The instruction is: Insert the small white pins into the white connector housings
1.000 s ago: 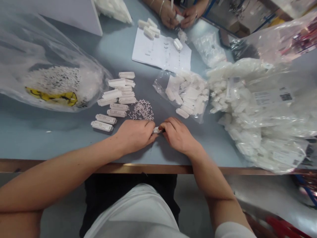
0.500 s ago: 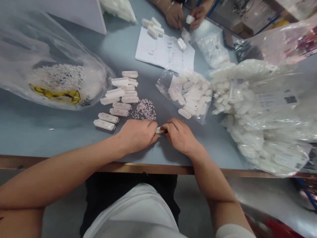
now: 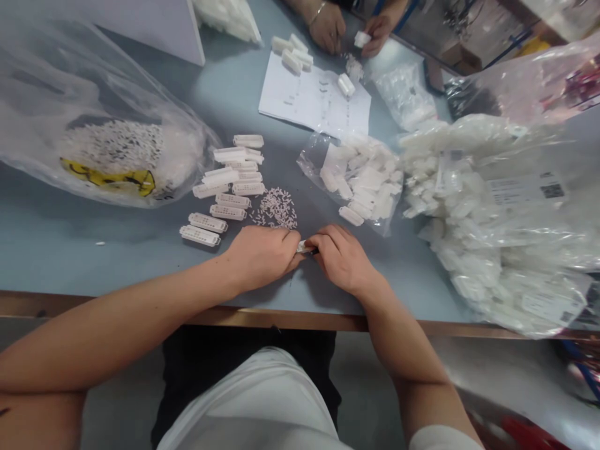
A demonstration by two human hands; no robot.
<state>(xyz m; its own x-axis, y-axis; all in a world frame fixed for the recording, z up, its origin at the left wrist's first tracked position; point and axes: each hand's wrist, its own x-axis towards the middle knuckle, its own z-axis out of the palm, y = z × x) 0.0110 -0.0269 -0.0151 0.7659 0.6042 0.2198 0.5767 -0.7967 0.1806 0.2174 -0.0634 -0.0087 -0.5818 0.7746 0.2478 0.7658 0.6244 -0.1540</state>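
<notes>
My left hand [image 3: 267,255] is closed around a small white plastic housing [image 3: 301,247], and most of the piece is hidden by the fingers. From the other side, the bent fingers of my right hand [image 3: 341,257] meet the housing's right end. A small dark piece [image 3: 315,251] shows under those fingertips, too covered to name. Just beyond my left hand lies a pile of tiny white pins [image 3: 276,207]. To the left of it, several white slotted plastic housings [image 3: 233,200] lie in a loose, partly stacked row.
A clear bag of small white parts [image 3: 117,150] lies at left. Ahead is an opened bag of white housings [image 3: 365,172]; large filled bags [image 3: 497,206] crowd the right. Printed papers [image 3: 314,94] lie farther back, near a co-worker's hands [image 3: 330,28], one holding a white piece.
My hands stay almost in place around the white housing. The view has shifted slightly. Across the table, the co-worker's hand on the left has moved a little.
</notes>
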